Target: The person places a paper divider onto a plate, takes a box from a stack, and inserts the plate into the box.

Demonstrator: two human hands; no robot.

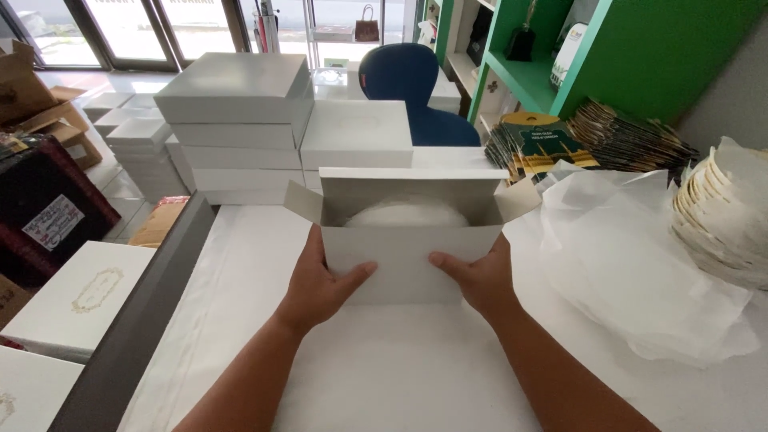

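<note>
My left hand and right hand squeeze the open white box from both sides, so it stays steady.

Tabletop was white with a grey edge strip along its left side. An open white box sat mid-tabletop. Behind it stood stacks of closed white boxes. Loose white tissue paper lay to the right, near a pile of dark green flat-packed cartons and a stack of cream paper liners.
</note>
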